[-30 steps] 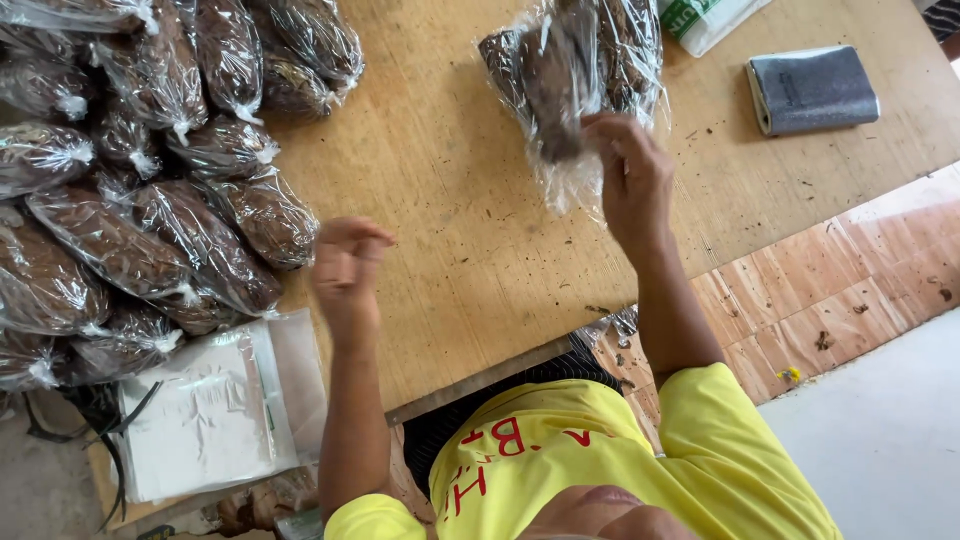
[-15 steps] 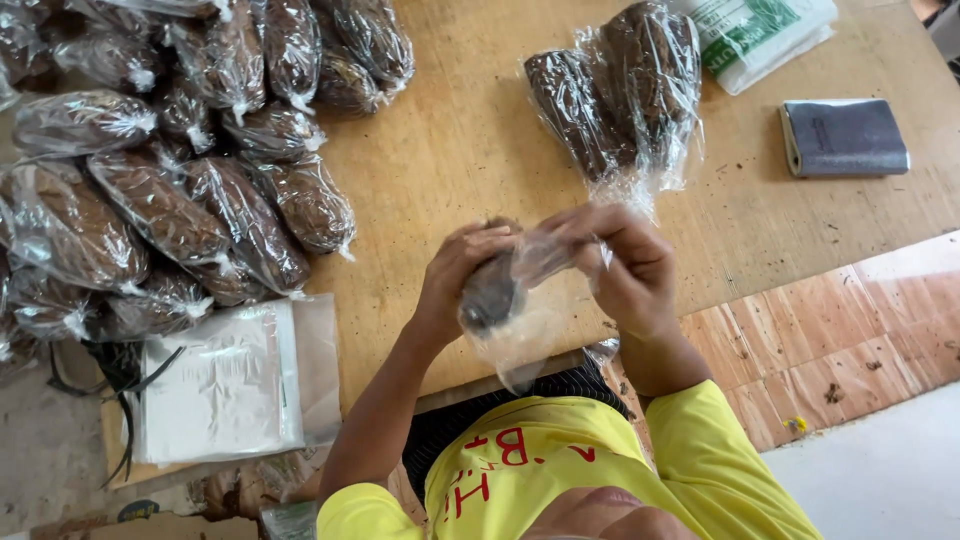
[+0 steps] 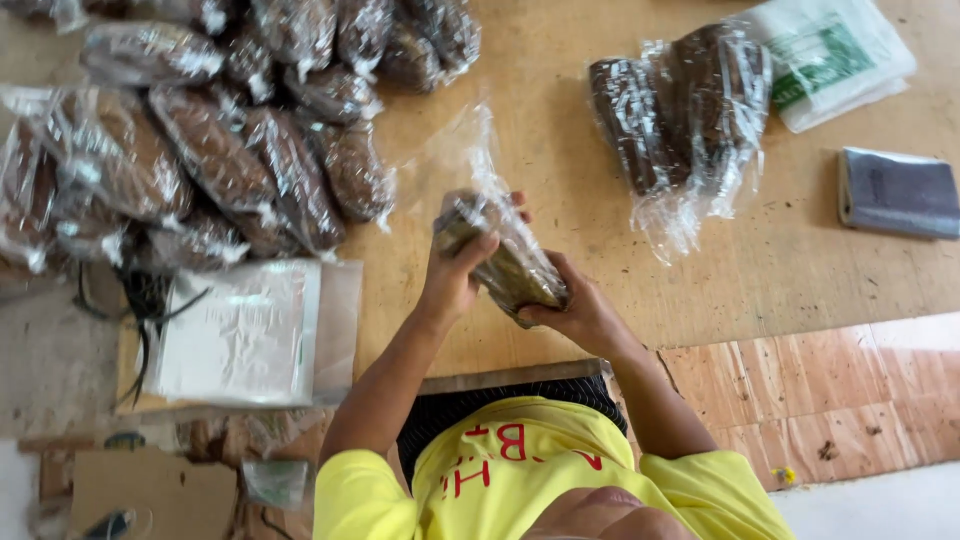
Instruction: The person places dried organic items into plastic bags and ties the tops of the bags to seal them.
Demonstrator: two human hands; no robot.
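Observation:
Both hands hold one clear plastic bag of brown material just above the wooden table, in front of my yellow shirt. My left hand grips the bag's upper left side, thumb pressed on it. Underneath, my right hand cups its lower right end. The bag's loose open top sticks up toward the far side.
A heap of filled, sealed bags covers the table's left part. Two more filled bags lie at the right, with a white and green plastic pack and a grey pouch beyond. Flat empty bags lie at the near left.
My right hand left the bags at the right and came back to the middle. Both hands closed on one bag, which now stands more upright and fuller between them.

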